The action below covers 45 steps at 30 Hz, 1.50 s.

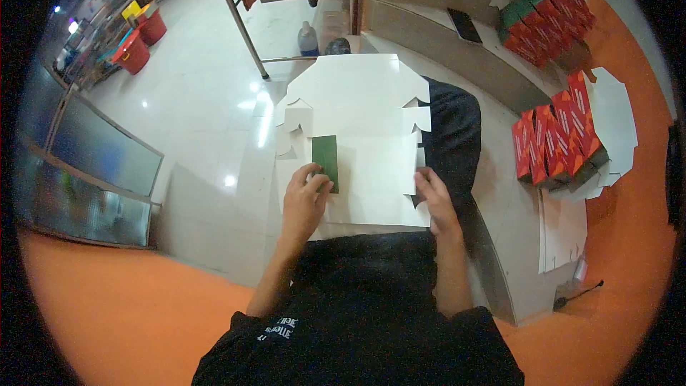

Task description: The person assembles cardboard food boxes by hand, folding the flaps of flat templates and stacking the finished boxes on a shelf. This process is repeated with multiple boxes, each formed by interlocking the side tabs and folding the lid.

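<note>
A white die-cut cardboard box blank [368, 164] lies flat across my lap, its edges notched into tabs. On its left side a flap is folded inward and shows its dark green face [326, 154]. My left hand [305, 201] has its fingers bent and closed on the lower part of that green flap. At the lower right edge, my right hand [439, 206] grips a white side flap, with its fingertips partly hidden along the edge.
Finished-looking red and green boxes [557, 139] stand in a row to the right, beside more white blanks [614, 129]. Further stacked boxes [547, 14] and a dark phone [464, 26] sit on the ledge. A metal-legged table [243, 36], bottle [308, 39] and red buckets [132, 52] are ahead.
</note>
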### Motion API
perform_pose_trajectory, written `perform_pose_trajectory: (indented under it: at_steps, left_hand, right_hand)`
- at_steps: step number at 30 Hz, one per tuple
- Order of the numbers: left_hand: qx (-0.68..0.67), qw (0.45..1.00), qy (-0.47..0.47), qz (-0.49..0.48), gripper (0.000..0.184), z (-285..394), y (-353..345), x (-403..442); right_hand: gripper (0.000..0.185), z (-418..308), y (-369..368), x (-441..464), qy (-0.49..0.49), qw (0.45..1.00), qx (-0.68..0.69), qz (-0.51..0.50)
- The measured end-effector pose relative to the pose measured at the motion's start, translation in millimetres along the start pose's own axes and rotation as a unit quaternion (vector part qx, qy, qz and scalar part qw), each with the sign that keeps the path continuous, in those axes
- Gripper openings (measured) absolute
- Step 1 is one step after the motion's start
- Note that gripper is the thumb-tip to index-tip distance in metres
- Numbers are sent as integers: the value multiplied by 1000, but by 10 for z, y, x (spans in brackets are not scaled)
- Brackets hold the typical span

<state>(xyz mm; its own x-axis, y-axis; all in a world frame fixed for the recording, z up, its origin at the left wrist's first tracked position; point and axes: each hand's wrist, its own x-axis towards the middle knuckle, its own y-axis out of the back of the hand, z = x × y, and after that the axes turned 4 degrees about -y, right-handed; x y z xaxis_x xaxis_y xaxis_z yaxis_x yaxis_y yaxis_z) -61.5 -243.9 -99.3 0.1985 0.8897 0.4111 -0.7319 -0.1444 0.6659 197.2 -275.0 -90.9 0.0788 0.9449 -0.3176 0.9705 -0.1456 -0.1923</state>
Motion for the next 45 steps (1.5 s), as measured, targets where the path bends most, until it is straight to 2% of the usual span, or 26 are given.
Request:
perform_pose_trajectory:
  at_steps: [1, 5, 6, 8, 11, 12, 14, 15, 19, 20, 22, 23, 26, 27, 30, 31, 34, 35, 37, 40, 45]
  left_hand:
    - [8, 1000, -8, -7, 20, -17, 3, 23]
    - [60, 997, -29, -49, 30, 106, 89, 194]
    - [75, 995, -34, -64, 32, 152, 89, 218]
    - [60, 995, -19, -83, 33, 166, 53, 262]
    - [47, 994, -34, -89, 32, 185, 52, 293]
    - [44, 994, -45, -87, 31, 215, 63, 316]
    - [-60, 991, 7, -121, 31, 318, 49, 375]
    - [-111, 984, 34, -137, 31, 377, 17, 394]
    - [-199, 973, -17, -119, 34, 514, -328, 457]
    - [-239, 962, 16, -128, 32, 519, -347, 491]
    - [-315, 934, 81, -149, 28, 547, -349, 587]
    - [-368, 911, 67, -172, 22, 479, -367, 613]
    - [-468, 850, 104, -217, 15, 611, -243, 706]
    - [-480, 847, 106, -202, 14, 656, -200, 740]
    - [-524, 828, 125, -155, 10, 847, -13, 879]
    - [-538, 826, 121, -119, 9, 915, 45, 926]
    - [-573, 814, 92, -30, 8, 1097, 188, 996]
    - [-583, 808, 79, -6, 9, 1151, 232, 1017]
    - [-595, 802, 57, 0, 10, 1257, 308, 1003]
    - [-603, 795, 58, 7, 11, 1349, 367, 939]
    - [-616, 784, 62, -32, 12, 1386, 361, 873]
  right_hand:
    - [52, -57, 16, 32, -34, 999, -18, -19]
    - [73, -214, -167, 122, -68, 992, -105, -29]
    - [66, -154, -186, 157, -56, 991, -123, -22]
    - [53, -55, -134, 274, -29, 987, -132, -87]
    - [38, -18, -163, 279, 32, 968, -244, -45]
    - [36, -63, -184, 271, 26, 957, -287, -37]
    - [33, -174, -218, 235, 13, 927, -374, -20]
    - [32, -149, -204, 236, 21, 928, -370, -23]
    - [30, -184, -169, 232, 13, 937, -344, -57]
    - [29, -236, -176, 204, 2, 939, -335, -71]
    - [31, -344, -164, 137, 19, 952, -296, -79]
    - [32, -393, -151, 94, 27, 957, -277, -82]
    - [33, -576, -70, -5, 11, 958, -268, -105]
    - [37, -594, -12, -4, 28, 964, -237, -114]
    - [42, -672, 93, -250, 127, 989, -14, -75]
    - [49, -675, 102, -369, 218, 972, -6, -87]
    - [48, -671, -160, -716, 400, 913, 7, -78]
    - [46, -722, -177, -744, 456, 883, -103, -39]
    - [43, -818, -202, -771, 541, 778, -316, 43]
    - [40, -971, -269, -721, 551, 711, -424, 105]
    - [39, -1033, -302, -657, 532, 698, -461, 134]
